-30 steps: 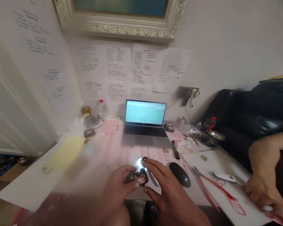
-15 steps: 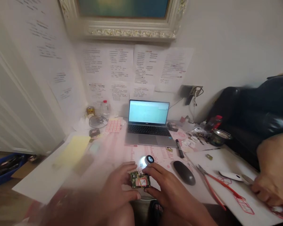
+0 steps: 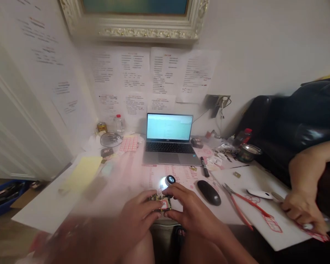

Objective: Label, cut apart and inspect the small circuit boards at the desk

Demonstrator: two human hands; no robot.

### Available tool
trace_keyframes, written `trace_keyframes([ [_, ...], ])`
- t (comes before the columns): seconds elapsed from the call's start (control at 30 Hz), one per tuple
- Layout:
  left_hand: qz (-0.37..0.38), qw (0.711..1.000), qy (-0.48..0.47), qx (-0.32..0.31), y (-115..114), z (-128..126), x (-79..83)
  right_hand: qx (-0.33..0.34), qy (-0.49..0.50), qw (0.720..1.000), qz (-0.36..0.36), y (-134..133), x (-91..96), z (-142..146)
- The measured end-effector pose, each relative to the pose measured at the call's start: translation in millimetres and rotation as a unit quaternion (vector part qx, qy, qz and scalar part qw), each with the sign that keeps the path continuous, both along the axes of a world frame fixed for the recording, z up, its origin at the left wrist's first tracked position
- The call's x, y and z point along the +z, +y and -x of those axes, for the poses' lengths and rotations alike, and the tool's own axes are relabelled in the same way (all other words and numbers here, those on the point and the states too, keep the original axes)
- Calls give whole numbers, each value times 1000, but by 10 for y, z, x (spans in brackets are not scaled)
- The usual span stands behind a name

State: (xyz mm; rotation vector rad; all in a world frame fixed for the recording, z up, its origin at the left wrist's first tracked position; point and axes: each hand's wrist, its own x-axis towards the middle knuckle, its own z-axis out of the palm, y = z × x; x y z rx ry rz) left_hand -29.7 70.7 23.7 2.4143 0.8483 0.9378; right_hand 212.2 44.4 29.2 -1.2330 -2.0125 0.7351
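Head view looks down on a desk where the person's two hands meet low at the front edge. The left hand (image 3: 137, 216) is curled, its fingers closed around the near left side of a small green circuit board (image 3: 161, 202), which looks like a phone mainboard. The right hand (image 3: 194, 209) is half-curled over the board's right side; its fingers partly hide the edge, so I cannot tell whether it grips or only steadies the board. Held flat between them, the board sits close to a small lit loupe (image 3: 169, 180), just beyond it on a printed sheet (image 3: 172, 174), so the lamp's glare falls near the board's upper edge. Gold and red patches show on the board, but its finer parts are too small to read. A black computer mouse (image 3: 209, 192) lies just right of the right hand. Farther right, a co-worker's hand (image 3: 302, 209) reaches down near red-handled pliers (image 3: 247, 205).
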Motion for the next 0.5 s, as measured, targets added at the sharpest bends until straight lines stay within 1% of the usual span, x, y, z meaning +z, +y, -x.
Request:
trace_keyframes([
  [0.1, -52, 998, 24, 0, 4, -20, 1, 0, 3, 1000, -1, 26, -41, -15],
  [0.23, -65, 997, 30, 12, 5, -2, -100, 1, 9, 1000, 7, 37, -69, -18],
  [0.33, -84, 996, 13, 28, -3, 29, -185, 5, 18, 1000, 4, 34, -80, -17],
  [0.4, -96, 995, -3, 36, -10, 32, -214, 4, 17, 1000, -2, 38, -93, -11],
  [0.5, -101, 994, -14, 36, -21, 15, -215, 3, 10, 1000, -6, 54, -123, 7],
])
